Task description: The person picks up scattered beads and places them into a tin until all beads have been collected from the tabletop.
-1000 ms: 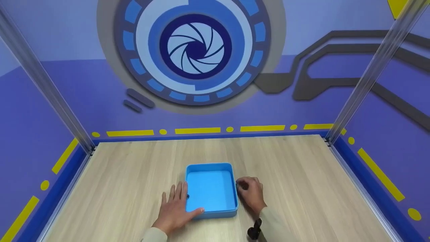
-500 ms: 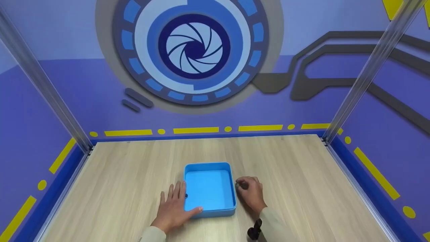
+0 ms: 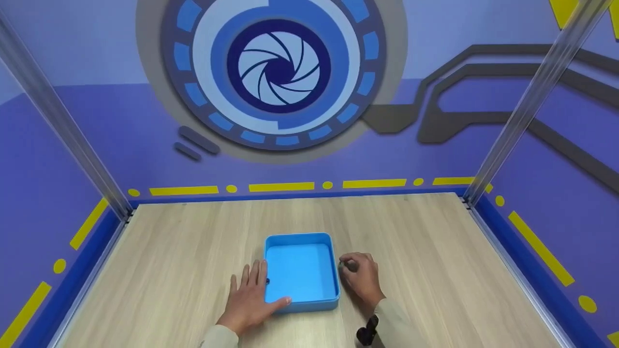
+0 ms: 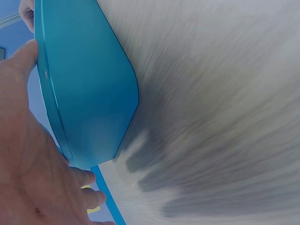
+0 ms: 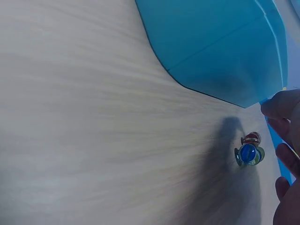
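A square, open-topped blue box (image 3: pixel 314 307) stands on the wooden table. My left hand (image 3: pixel 247 299) rests along its left side, fingers straight and spread; the thumb lies on the front rim. By the right wall, my right hand (image 3: pixel 363 278) stays low over the table with loosely bent fingers. Beneath it, in the right wrist view, several small glass marbles (image 5: pixel 249 151) sit clustered beside the box corner. One is blue, another reddish. A gap shows between them and the fingers (image 5: pixel 281 105). Whether fingertips touch them cannot be told from the head view.
A small dark spot (image 3: pixel 268 281) shows at the box's left rim. The table (image 3: pixel 193 251) is bounded by blue-purple walls (image 3: pixel 116 159) and metal corner posts (image 3: pixel 532 106). A black device (image 3: pixel 367 331) sits at the right wrist.
The head view has shifted slightly. Both hands hold almost the same places by the box, and no clear movement of the box on the table shows.
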Demonstrator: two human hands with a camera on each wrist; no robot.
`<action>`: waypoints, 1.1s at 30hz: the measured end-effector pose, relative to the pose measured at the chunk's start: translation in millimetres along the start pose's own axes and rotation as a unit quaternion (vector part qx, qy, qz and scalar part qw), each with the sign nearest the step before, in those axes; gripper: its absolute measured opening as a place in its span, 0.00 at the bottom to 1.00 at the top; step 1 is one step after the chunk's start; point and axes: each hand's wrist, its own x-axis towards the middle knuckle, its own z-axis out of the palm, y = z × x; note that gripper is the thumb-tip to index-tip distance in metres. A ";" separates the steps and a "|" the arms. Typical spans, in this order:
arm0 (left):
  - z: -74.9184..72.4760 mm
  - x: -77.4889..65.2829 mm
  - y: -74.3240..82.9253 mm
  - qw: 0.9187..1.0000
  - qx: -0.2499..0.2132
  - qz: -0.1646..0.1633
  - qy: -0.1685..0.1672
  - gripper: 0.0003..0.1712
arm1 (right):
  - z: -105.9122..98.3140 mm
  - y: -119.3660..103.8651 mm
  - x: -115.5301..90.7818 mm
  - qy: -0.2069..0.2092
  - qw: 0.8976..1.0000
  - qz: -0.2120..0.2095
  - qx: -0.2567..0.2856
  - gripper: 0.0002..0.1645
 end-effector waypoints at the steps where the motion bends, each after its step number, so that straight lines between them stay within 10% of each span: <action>1: -0.4 -0.1 0.5 1.000 0.000 -0.001 -0.001 0.67 | -0.5 0.2 -0.3 0.000 1.000 -0.005 -0.001 0.13; 33: -1.6 -0.3 1.3 1.000 0.003 -0.002 -0.008 0.67 | -9.0 -5.9 -6.8 0.002 0.999 -0.023 0.039 0.11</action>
